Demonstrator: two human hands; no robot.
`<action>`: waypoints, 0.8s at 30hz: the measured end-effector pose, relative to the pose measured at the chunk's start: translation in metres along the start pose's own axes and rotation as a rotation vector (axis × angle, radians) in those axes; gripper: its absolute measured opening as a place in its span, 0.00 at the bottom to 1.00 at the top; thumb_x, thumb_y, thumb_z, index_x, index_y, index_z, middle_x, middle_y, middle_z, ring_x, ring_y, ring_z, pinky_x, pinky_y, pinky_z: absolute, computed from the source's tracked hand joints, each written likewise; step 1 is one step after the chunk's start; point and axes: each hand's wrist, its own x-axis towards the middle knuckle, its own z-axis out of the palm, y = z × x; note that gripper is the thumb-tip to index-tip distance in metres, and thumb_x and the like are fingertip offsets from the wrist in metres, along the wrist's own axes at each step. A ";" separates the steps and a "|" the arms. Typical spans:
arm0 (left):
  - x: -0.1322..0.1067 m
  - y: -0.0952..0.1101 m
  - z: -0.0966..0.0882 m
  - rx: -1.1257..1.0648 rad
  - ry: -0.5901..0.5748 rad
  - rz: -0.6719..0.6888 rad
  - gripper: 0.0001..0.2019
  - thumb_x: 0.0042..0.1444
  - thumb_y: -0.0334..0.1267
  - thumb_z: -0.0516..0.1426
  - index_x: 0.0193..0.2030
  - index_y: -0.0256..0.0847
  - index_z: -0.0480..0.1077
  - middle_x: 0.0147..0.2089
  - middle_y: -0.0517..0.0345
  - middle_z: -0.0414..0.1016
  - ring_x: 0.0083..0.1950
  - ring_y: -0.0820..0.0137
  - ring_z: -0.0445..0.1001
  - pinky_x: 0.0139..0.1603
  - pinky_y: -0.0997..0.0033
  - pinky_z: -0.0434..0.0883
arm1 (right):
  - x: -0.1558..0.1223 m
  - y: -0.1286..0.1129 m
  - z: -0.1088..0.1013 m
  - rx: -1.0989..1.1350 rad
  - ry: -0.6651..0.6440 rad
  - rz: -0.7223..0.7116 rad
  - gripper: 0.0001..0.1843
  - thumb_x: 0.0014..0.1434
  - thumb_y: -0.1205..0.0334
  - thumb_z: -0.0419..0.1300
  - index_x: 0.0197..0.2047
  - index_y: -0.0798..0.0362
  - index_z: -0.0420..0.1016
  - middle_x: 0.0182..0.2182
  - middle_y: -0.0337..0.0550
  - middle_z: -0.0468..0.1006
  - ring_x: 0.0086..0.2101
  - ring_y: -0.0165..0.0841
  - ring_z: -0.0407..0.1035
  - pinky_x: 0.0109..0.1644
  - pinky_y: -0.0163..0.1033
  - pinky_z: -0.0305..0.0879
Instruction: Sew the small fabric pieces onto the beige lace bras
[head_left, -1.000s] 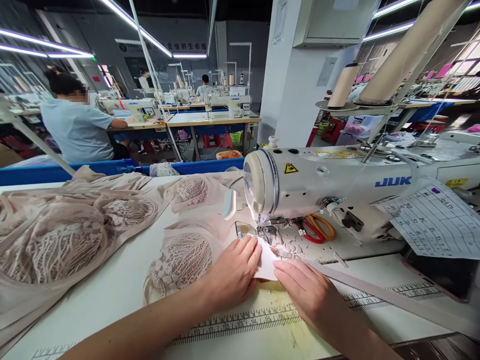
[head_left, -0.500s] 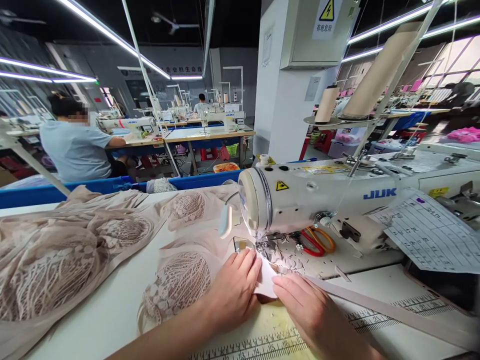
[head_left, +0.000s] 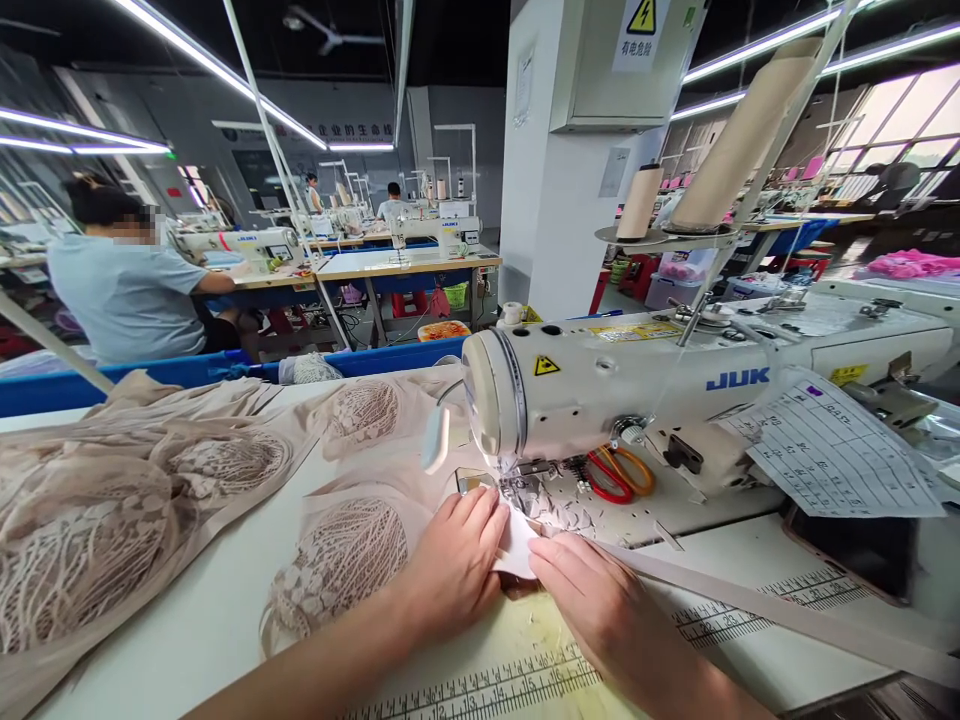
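Note:
My left hand [head_left: 457, 555] lies on a beige lace bra piece, fingers close together and bent down onto its edge beside the needle; the thumb is hidden. With fingertips pinched, my right hand [head_left: 592, 590] holds the near edge of the pale fabric [head_left: 517, 548] just right of the left hand. That fabric runs under the presser foot [head_left: 517, 490] of a white sewing machine [head_left: 570, 390]. A lace cup [head_left: 341, 560] spreads out left of my left hand. From behind my right hand a narrow beige strip [head_left: 720, 592] stretches to the lower right.
More lace pieces [head_left: 82, 540] are heaped at left. Red- and orange-handled scissors [head_left: 619, 474] and fabric scraps lie by the machine bed. A written sheet [head_left: 844, 445] overhangs a phone [head_left: 855, 550] at right. Thread cones [head_left: 742, 140] stand behind. A co-worker [head_left: 127, 275] sits far left.
The view has shifted, so the machine and hands appear slightly further left and higher. More of the phone shows under the sheet. Both hands keep nearly the same hold on the fabric.

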 end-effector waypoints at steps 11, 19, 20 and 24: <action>0.006 -0.013 -0.012 -0.044 0.211 0.322 0.07 0.66 0.32 0.49 0.43 0.37 0.68 0.36 0.52 0.73 0.37 0.67 0.71 0.41 0.65 0.70 | 0.006 -0.003 0.021 -0.264 0.077 -0.045 0.18 0.61 0.79 0.48 0.45 0.60 0.77 0.39 0.49 0.80 0.42 0.37 0.73 0.47 0.41 0.72; 0.008 -0.028 -0.009 0.140 0.261 0.357 0.12 0.68 0.28 0.47 0.37 0.35 0.69 0.30 0.57 0.67 0.32 0.69 0.65 0.34 0.68 0.65 | 0.008 -0.003 0.020 -0.279 0.064 -0.034 0.20 0.62 0.79 0.47 0.48 0.60 0.77 0.43 0.49 0.80 0.42 0.36 0.73 0.47 0.40 0.72; 0.009 -0.030 -0.011 0.146 0.266 0.353 0.12 0.68 0.27 0.47 0.37 0.35 0.70 0.29 0.57 0.67 0.31 0.69 0.65 0.34 0.68 0.65 | 0.007 -0.002 0.020 -0.264 0.060 -0.031 0.20 0.63 0.78 0.47 0.49 0.61 0.76 0.44 0.50 0.80 0.42 0.36 0.73 0.48 0.41 0.72; 0.011 -0.034 -0.014 0.148 0.246 0.359 0.11 0.68 0.28 0.48 0.40 0.34 0.71 0.30 0.57 0.67 0.32 0.69 0.65 0.34 0.68 0.64 | 0.008 -0.002 0.017 -0.192 0.034 -0.015 0.19 0.65 0.78 0.45 0.48 0.62 0.76 0.42 0.49 0.80 0.40 0.37 0.72 0.49 0.42 0.71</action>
